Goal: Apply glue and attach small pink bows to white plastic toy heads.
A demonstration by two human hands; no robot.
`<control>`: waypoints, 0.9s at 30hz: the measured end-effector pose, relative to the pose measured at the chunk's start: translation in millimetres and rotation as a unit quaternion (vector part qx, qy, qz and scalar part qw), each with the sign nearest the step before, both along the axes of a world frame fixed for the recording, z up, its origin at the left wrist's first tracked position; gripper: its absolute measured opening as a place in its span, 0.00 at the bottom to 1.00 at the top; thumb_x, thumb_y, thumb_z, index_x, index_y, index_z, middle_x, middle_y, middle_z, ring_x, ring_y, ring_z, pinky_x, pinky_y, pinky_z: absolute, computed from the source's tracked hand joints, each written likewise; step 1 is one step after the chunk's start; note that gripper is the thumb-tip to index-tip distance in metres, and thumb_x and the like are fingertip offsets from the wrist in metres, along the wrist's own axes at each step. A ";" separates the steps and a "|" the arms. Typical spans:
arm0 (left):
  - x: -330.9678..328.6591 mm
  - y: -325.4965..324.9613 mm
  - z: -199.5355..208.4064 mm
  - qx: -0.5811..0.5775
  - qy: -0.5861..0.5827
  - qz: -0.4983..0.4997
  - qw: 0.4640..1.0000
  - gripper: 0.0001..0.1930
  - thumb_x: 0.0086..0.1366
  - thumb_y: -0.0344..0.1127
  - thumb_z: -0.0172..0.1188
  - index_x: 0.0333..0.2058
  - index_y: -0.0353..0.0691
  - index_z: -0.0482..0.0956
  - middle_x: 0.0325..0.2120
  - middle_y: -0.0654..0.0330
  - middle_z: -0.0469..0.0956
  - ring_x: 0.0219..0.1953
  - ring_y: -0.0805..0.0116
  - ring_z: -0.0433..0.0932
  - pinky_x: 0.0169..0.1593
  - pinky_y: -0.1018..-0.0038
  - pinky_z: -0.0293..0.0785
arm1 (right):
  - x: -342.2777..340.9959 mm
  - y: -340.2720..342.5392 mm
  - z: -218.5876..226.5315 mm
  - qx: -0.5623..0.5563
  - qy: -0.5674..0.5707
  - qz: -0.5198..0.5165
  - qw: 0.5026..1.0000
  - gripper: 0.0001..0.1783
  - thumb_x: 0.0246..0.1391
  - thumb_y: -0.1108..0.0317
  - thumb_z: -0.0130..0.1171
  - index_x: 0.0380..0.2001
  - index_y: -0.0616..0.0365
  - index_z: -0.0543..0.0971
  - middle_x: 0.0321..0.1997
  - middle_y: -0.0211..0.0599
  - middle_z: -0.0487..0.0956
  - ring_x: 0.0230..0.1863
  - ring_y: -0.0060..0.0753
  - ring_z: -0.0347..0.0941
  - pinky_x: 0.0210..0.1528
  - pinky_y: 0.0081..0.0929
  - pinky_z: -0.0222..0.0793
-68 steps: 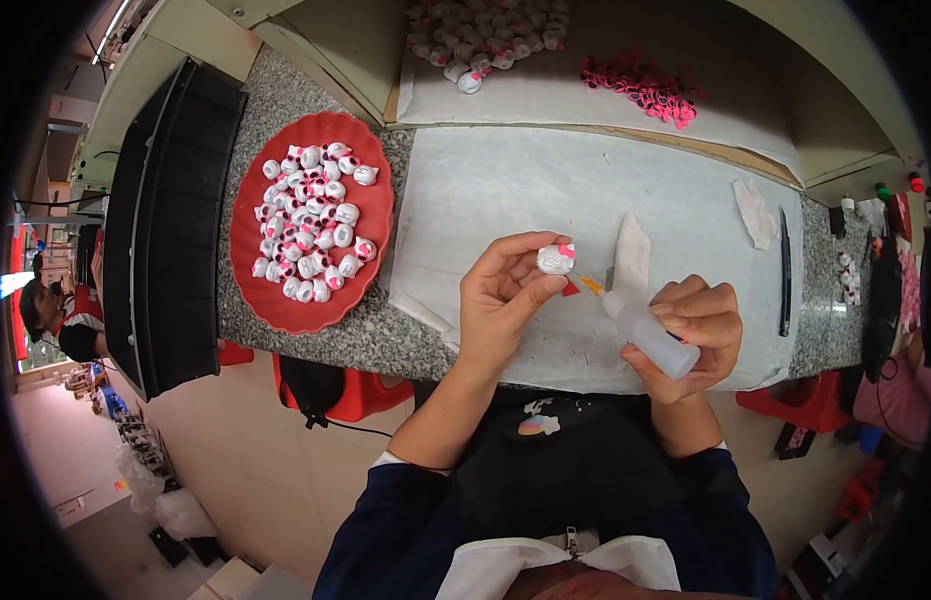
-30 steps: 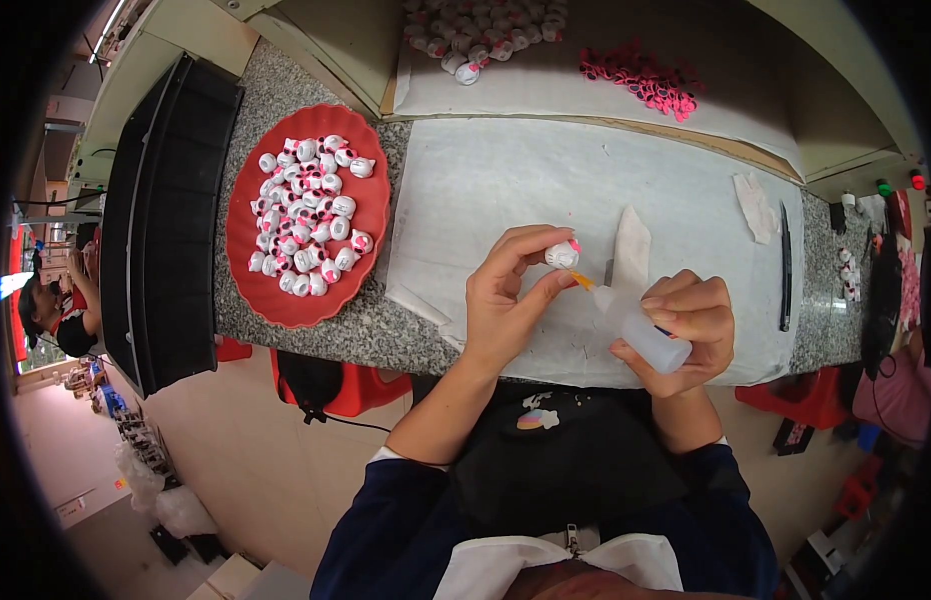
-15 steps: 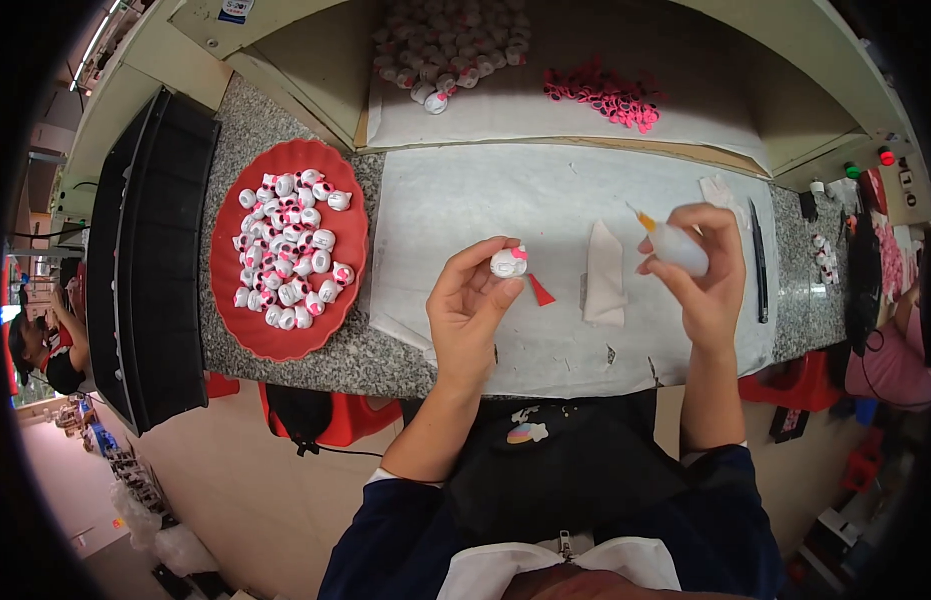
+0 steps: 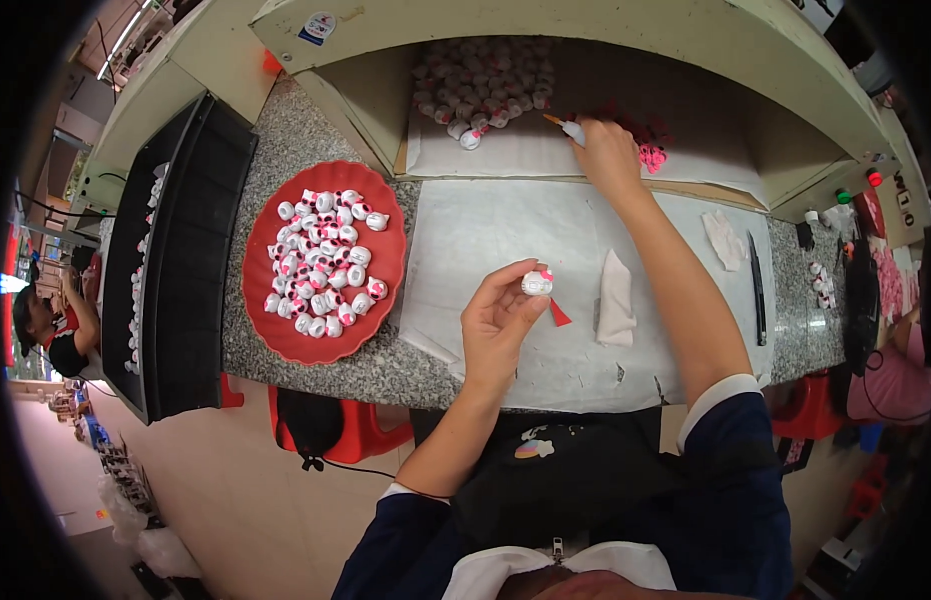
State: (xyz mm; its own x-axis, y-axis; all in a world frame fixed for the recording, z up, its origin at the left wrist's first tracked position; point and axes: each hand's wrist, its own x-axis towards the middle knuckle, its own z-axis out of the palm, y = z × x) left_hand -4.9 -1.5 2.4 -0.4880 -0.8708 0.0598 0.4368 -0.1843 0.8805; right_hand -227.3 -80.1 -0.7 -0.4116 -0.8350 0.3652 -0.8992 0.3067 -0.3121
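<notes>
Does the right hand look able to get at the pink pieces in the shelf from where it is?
Probably yes: the right hand is beside the pink pieces with nothing visibly blocking, though it holds the bottle.

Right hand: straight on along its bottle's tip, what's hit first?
Probably the cluster of white heads, left of the bottle; depth is unclear, so the right hand might pass above it.

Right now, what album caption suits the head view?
Left hand holds a white trinket; right hand holds a bottle inside the shelf.
</notes>
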 end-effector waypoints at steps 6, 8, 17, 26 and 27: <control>2.0 -1.2 -3.4 0.005 0.009 -0.009 1.000 0.18 0.50 0.20 0.52 0.41 0.33 0.65 0.37 0.55 0.69 0.38 0.72 0.69 0.43 0.76 0.66 | 17.2 43.4 32.3 -0.037 -0.302 0.116 0.946 0.08 0.39 0.71 0.56 0.24 0.63 0.71 0.22 0.38 0.72 0.23 0.28 0.67 0.26 0.22 0.62; 0.6 -0.8 1.9 0.021 0.023 0.003 1.000 0.18 0.49 0.20 0.52 0.42 0.33 0.64 0.37 0.55 0.69 0.39 0.71 0.69 0.43 0.75 0.67 | 28.7 74.7 45.1 -0.054 -0.458 0.159 0.873 0.05 0.39 0.74 0.55 0.22 0.62 0.70 0.22 0.31 0.71 0.24 0.19 0.65 0.27 0.17 0.60; -2.3 3.2 3.3 -0.040 -0.031 -0.044 0.998 0.18 0.49 0.19 0.52 0.41 0.31 0.64 0.39 0.52 0.69 0.39 0.70 0.70 0.43 0.76 0.66 | 77.5 152.9 41.7 -0.102 -0.581 0.182 0.787 0.06 0.35 0.78 0.58 0.20 0.62 0.71 0.23 0.33 0.71 0.27 0.20 0.66 0.31 0.16 0.61; -5.9 5.1 -5.3 -0.181 -0.115 -0.016 0.976 0.16 0.46 0.18 0.53 0.37 0.34 0.70 0.38 0.55 0.69 0.40 0.68 0.69 0.42 0.77 0.67 | 84.1 149.9 38.3 -0.084 -0.590 0.165 0.786 0.04 0.35 0.78 0.57 0.20 0.63 0.73 0.23 0.32 0.73 0.27 0.20 0.66 0.32 0.16 0.60; -5.8 5.1 -5.5 -0.181 -0.116 -0.018 0.976 0.16 0.46 0.18 0.53 0.37 0.34 0.70 0.38 0.55 0.69 0.40 0.68 0.69 0.42 0.77 0.67 | 84.4 149.6 38.8 -0.081 -0.595 0.162 0.783 0.04 0.35 0.78 0.57 0.20 0.63 0.73 0.23 0.32 0.73 0.27 0.20 0.66 0.32 0.16 0.60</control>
State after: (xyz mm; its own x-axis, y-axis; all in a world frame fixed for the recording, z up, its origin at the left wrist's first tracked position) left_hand -10.7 3.7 -3.1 -0.5552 -0.7949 0.2448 0.2162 0.1462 0.9653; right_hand -143.0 69.5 38.1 -0.3175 -0.9483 -0.0034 0.0356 -0.0083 -0.9993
